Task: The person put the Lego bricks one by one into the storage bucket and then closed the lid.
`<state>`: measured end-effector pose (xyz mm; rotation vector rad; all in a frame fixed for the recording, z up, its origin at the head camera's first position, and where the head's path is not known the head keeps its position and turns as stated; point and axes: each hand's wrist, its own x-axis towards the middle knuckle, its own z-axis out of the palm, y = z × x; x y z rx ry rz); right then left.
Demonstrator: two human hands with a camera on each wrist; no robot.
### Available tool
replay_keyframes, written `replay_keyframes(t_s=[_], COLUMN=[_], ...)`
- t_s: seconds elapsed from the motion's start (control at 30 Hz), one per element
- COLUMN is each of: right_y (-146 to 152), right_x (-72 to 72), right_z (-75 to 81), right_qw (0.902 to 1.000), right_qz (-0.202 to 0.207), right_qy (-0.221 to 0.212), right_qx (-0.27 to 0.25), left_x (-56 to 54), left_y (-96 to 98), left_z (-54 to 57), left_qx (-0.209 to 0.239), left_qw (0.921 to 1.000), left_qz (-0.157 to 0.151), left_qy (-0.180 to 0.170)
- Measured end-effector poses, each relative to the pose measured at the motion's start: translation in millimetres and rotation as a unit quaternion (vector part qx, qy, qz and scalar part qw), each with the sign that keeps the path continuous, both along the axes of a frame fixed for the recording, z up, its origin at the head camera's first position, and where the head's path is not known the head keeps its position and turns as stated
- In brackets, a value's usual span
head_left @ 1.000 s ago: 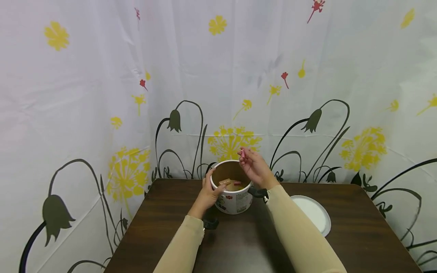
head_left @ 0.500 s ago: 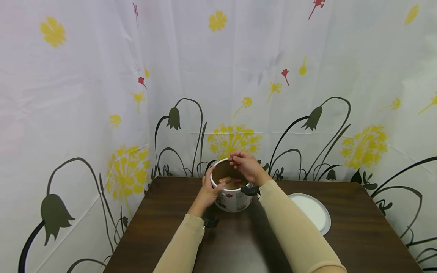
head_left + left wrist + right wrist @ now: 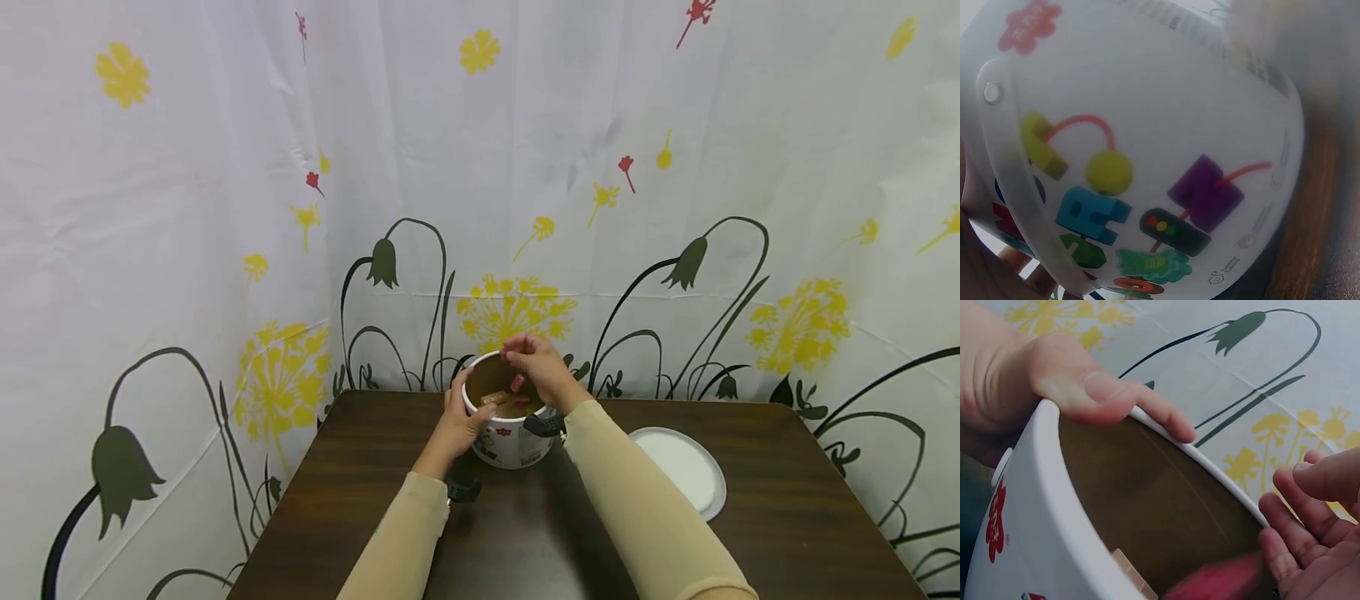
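Observation:
A white bucket (image 3: 517, 450) with printed coloured toy pictures stands tilted on the table. My left hand (image 3: 455, 425) grips its rim, thumb over the near edge; the left wrist view shows the bucket's printed side (image 3: 1147, 125) and its pale handle (image 3: 1013, 181). Over the opening is my right hand (image 3: 542, 367), fingers loosely bent and apart from the pink piece (image 3: 517, 382) below them. That pink piece (image 3: 1219, 578) is blurred in the right wrist view, inside the bucket's mouth. A light wooden block (image 3: 493, 398) lies in the bucket; the rest of its contents is partly hidden.
A white round plate or lid (image 3: 682, 467) lies on the dark wooden table (image 3: 360, 467) beside my right forearm. Behind the table's far edge hangs a white flower-printed curtain (image 3: 420, 150).
My right hand has moved left and slightly down over the bucket. The pink piece it pinched has left its fingers and is lower, in the bucket's mouth. My left hand stays put.

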<state>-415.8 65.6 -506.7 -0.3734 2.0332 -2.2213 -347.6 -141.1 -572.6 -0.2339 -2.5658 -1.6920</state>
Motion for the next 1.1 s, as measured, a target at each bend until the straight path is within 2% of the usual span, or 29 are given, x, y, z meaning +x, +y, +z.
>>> replay_keyframes(t_s=[0.33, 0.6, 0.7, 0.83, 0.93, 1.1], right_y=[-2, -1, 3, 10, 16, 23], right_x=[2.9, 8.4, 16.3, 29.5, 40.7, 65.9], right_z=[0.8, -1.6, -4.2, -10.2, -12.5, -20.9], right_qw=[0.9997, 0.9984, 0.9936, 0.9803, 0.9767, 0.9746], right_qz=[-0.006, -0.003, -0.034, -0.083, -0.093, -0.072], right_qy=[0.012, 0.055, 0.105, 0.178, 0.193, 0.206], right_qx=[-0.02, -0.014, -0.022, -0.018, -0.003, 0.049], left_x=[-1.6, 1.2, 2.0, 3.0, 2.0, 2.0], left_y=[0.8, 0.8, 1.5, 3.1, 4.3, 0.6], left_z=[-1.9, 1.8, 2.5, 1.4, 0.1, 1.7], left_qx=[0.004, -0.002, -0.018, -0.022, -0.009, 0.001], left_qw=[1.0, 1.0, 0.9998, 0.9997, 0.9999, 1.0], left_qz=[0.002, 0.003, -0.001, -0.004, -0.004, 0.001], left_qy=[0.007, 0.004, 0.007, 0.014, 0.013, 0.003])
